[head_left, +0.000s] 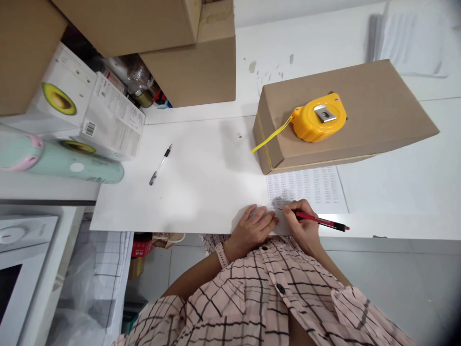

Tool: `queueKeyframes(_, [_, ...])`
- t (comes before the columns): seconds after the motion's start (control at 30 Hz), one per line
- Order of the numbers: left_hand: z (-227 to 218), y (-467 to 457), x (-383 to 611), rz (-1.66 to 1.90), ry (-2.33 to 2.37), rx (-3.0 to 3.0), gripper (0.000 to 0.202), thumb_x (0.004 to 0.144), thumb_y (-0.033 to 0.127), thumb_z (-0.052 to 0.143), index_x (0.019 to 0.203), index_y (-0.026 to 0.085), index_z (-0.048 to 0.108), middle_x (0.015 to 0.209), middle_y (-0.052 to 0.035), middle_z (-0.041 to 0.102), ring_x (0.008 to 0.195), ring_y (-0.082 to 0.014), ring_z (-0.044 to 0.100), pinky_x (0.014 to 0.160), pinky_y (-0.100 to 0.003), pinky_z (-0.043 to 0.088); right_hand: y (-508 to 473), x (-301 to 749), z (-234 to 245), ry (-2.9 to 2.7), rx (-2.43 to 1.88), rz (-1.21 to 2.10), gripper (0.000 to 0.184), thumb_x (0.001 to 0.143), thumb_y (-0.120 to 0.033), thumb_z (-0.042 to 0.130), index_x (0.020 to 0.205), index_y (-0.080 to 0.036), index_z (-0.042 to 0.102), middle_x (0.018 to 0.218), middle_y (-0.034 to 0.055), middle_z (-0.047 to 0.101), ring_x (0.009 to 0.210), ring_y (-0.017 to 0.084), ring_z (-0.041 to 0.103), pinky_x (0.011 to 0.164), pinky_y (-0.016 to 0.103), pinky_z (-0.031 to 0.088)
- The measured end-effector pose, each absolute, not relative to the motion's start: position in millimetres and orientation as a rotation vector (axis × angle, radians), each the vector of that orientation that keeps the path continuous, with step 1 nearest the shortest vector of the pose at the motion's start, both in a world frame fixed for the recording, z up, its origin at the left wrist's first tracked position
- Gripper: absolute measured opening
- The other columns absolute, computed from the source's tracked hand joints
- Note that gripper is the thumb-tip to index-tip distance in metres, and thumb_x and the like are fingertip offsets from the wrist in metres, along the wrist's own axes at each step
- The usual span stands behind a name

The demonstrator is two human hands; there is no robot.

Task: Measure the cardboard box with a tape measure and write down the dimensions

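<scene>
Pink shirt (298, 274), dark check lines; dark round buttons (280, 288); chest pocket (227, 298); pale pink wristband (222, 255), left side.

Two pens show: one slim red-and-black pen (326, 222) in the right fingers (303, 205), one clear plastic pen with a black grip (161, 165) well left of the left fingers (251, 217). One yellow plastic tape measure (313, 126) and the one long brown cardboard box (370, 105) beneath it stand beyond the right fingers. Three more brown cardboard boxes (201, 77) rise beyond and left of the left fingers. One white printed sheet (309, 185) shows just beyond the right fingers; one mint-green cylindrical bottle (93, 168), far left of the left fingers.
</scene>
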State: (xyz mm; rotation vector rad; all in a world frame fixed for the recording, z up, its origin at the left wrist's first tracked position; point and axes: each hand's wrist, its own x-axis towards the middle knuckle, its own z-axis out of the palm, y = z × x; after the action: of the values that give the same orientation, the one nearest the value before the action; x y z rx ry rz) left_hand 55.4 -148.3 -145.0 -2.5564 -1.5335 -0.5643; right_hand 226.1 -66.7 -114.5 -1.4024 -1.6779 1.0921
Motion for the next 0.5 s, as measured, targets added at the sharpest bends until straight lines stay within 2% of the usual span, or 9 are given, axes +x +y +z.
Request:
queueKeyframes(0.13, [-144.1,-147.7,56.0,-0.575,-1.521,-2.538,0.047,0.106,0.049,0.042,0.133,0.016,0.065,0.137,-0.0129,0.067,0.128,-0.0265,0.059,0.115,-0.049,0.042,-61.2,227.8,-110.9,-1.623,-1.403,1.163,0.025,0.088,-0.045,0.070,0.092,-0.024,0.059,0.079,0.0010,0.066,0.069,0.017,0.060,0.062,0.030,0.048])
queueKeyframes(0.3, [-144.4,-147.2,55.9,-0.617,-1.500,-2.490,0.052,0.107,0.051,0.036,0.132,0.016,0.066,0.138,-0.0124,0.066,0.127,-0.0260,0.059,0.114,-0.048,0.043,-59.9,227.0,-113.4,-1.696,-1.406,1.073,0.034,0.090,-0.048,0.067,0.071,-0.024,0.051,0.061,-0.0017,0.056,0.056,0.014,0.051,0.055,0.029,0.044])
queueKeyframes(0.5, [-146.0,-147.7,55.4,-0.573,-1.506,-2.508,0.052,0.108,0.050,0.034,0.133,0.018,0.065,0.138,-0.0111,0.066,0.128,-0.0264,0.059,0.113,-0.048,0.043,-61.6,226.6,-114.3,-1.803,-1.396,1.002,0.031,0.091,-0.043,0.064,0.071,-0.024,0.050,0.061,-0.0022,0.057,0.055,0.014,0.051,0.054,0.029,0.043])
